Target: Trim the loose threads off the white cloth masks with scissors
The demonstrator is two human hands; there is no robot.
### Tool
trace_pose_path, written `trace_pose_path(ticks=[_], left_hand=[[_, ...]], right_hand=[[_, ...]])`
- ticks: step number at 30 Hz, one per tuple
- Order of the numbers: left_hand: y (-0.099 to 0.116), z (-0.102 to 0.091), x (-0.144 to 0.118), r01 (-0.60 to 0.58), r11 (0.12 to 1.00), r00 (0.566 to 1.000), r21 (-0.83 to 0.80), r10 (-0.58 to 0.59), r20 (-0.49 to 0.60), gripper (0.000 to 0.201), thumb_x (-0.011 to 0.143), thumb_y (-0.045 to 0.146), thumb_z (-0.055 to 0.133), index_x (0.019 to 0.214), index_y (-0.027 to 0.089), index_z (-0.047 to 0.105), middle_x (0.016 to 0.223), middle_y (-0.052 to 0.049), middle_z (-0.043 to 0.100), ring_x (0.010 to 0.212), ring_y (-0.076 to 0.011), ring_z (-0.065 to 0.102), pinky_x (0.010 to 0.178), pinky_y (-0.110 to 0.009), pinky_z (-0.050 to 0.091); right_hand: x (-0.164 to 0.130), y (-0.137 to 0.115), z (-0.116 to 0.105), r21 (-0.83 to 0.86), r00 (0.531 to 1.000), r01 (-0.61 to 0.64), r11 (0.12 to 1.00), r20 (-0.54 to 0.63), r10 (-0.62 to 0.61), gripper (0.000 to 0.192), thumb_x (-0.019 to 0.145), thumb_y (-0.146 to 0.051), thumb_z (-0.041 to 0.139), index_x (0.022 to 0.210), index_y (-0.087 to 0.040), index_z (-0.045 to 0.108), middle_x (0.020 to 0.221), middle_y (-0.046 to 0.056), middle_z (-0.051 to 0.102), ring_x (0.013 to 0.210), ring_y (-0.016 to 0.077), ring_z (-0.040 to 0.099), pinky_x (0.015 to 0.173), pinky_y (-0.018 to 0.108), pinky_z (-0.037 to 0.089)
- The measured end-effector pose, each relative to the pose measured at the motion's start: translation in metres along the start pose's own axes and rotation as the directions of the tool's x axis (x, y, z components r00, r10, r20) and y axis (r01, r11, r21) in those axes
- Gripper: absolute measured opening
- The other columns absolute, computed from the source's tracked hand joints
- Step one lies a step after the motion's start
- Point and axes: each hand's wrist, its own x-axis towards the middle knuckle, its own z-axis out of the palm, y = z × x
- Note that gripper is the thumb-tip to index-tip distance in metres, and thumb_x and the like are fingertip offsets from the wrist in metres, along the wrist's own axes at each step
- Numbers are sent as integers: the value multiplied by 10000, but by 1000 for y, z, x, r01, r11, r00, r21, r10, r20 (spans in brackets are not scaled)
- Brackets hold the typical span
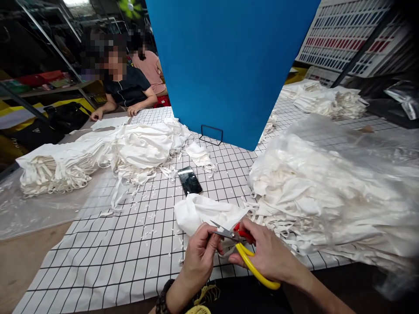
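In the head view, gripped the scissors (233,234) in the right hand (266,250), half closed, with fingers curled by the red handle and thumb near the yellow one, probably for firm control of the spread. Aimed the blades leftward, slightly parted, right by the fingertips of the left hand (201,253). Pinched the left hand shut, thumb against fingers, seemingly on the near edge or a strap of the white cloth (209,213); could not tell exactly which, with so little showing between the fingers. Likely chose a pinch over a fist to steady a small bit close to the blades.

Laid the white cloth loosely on the checked tablecloth (157,261), just beyond both hands, presumably to let the table bear its weight. Saw the phone (190,180) lying flat just behind it, perhaps for easy viewing, off to the side of the blades. Noticed the heap (310,187) of white pieces close on the right, partly under clear plastic (343,135), maybe for easy reach and cleanliness. Found another pile (147,148) farther off to the left, likely set apart to avoid mixing. Spotted white scraps (149,218) scattered nearby, loose rather than gathered. Made out a blue board (229,65) upright across the table, with a wire frame (211,141) at its foot, possibly for support. Beyond the left-hand pile, saw a person (127,89) seated with hands on the table.
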Motion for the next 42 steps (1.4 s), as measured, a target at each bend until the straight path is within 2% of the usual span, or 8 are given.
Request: trace_pose_path(ticks=[11, 19, 26, 34, 42], left_hand=[[1, -2, 0, -12, 999, 999, -34, 13, 29, 167, 954, 282, 490, 892, 184, 609, 799, -12, 518, 642, -121, 567, 636, -248, 470], [0, -6, 0, -88, 996, 994, 5, 88, 63, 143, 962, 255, 482, 922, 195, 605, 805, 0, 504, 632, -109, 580, 611, -237, 465], [1, -7, -3, -99, 995, 993, 17, 98, 59, 131, 964, 237, 481, 909, 197, 593, 794, 4, 502, 627, -104, 581, 606, -233, 466], [-2, -8, -2, -91, 996, 994, -10, 91, 60, 123, 958, 232, 494, 919, 195, 604, 815, -7, 506, 647, -106, 578, 616, -234, 467], [0, -7, -4, -9, 998, 996, -59, 14, 86, 180, 956, 254, 504, 829, 169, 600, 815, -21, 530, 675, -113, 579, 638, -237, 469]], right_hand=[[0, 3, 3, 12, 999, 29, 1000, 24, -29, 438, 665, -525, 757, 796, -236, 456, 700, -39, 571, 621, 149, 474, 550, 252, 335], [-4, 0, 0, 36, 996, 18, 999, 83, -21, 447, 661, -500, 771, 853, -236, 466, 789, -32, 587, 690, 157, 502, 598, 254, 364], [-8, -4, 4, 56, 998, 12, 998, 59, -15, 469, 656, -464, 784, 896, -236, 452, 873, -23, 587, 757, 163, 511, 664, 259, 389], [-7, -4, 5, 38, 998, 12, 999, 57, -14, 458, 670, -513, 760, 803, -231, 425, 745, -44, 560, 655, 137, 455, 575, 234, 333], [-6, 5, 9, -12, 998, 69, 998, -10, -69, 424, 724, -517, 694, 712, -227, 385, 605, -68, 505, 537, 106, 399, 514, 227, 284]])
